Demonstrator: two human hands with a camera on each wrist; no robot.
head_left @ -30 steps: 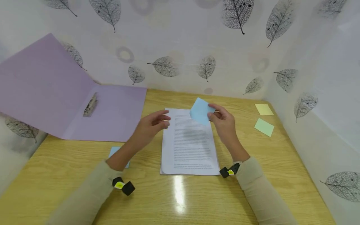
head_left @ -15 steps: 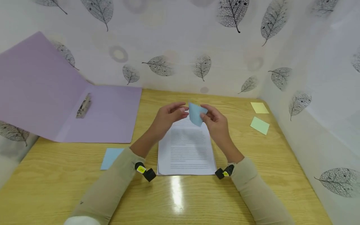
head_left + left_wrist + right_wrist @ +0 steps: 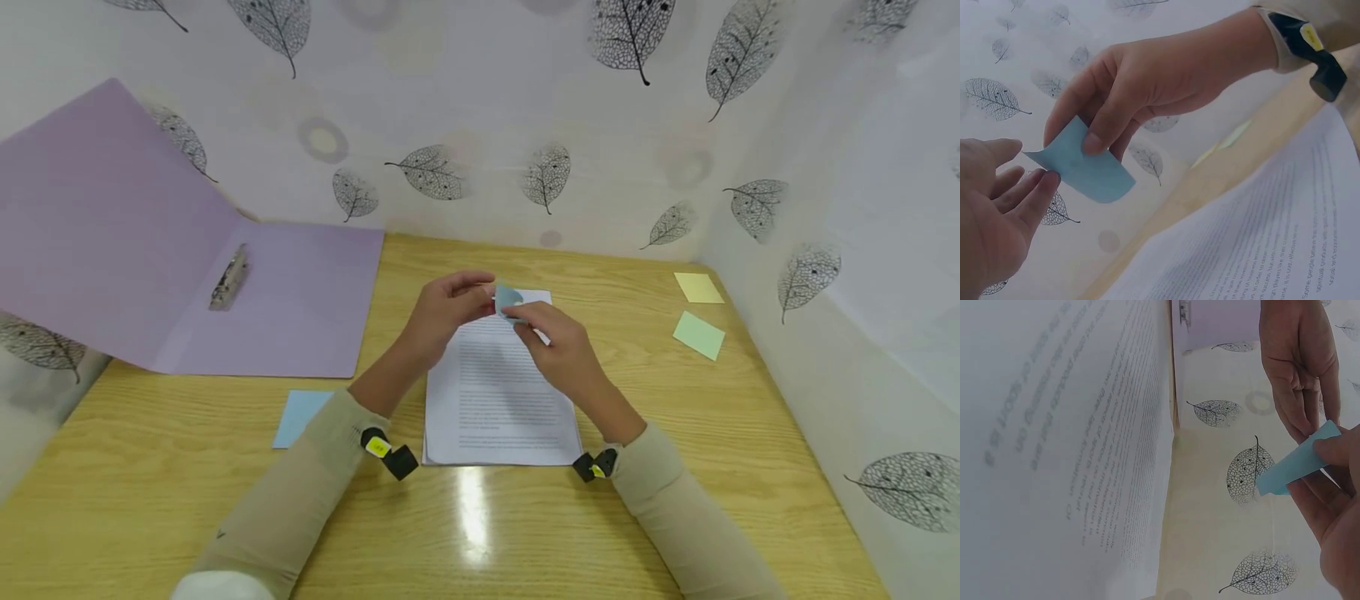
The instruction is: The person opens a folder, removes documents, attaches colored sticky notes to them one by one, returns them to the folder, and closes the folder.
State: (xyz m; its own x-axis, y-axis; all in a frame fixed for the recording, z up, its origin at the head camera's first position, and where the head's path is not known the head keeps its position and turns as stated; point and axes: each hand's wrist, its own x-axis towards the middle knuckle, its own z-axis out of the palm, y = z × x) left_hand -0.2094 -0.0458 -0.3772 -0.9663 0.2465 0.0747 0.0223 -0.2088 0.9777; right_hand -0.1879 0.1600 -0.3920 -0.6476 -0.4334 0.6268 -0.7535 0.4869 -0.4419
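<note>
Right hand [image 3: 558,346] pinching my curled blue sticky note [image 3: 508,297] above the printed pages [image 3: 498,400] on the tabletop [image 3: 675,433], left hand [image 3: 446,312] relaxed, fingertips [image 3: 1044,184] touching the note's edge, purple folder [image 3: 300,300] open at left.

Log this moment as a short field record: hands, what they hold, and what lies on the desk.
right hand: pinches blue sticky note between thumb and fingers
left hand: fingertips touch the note's edge
note state: curled, held above printed pages
desk: light wood
left side: open purple folder with metal clip; another blue note near the left sleeve
right side: yellow note, green note
</note>
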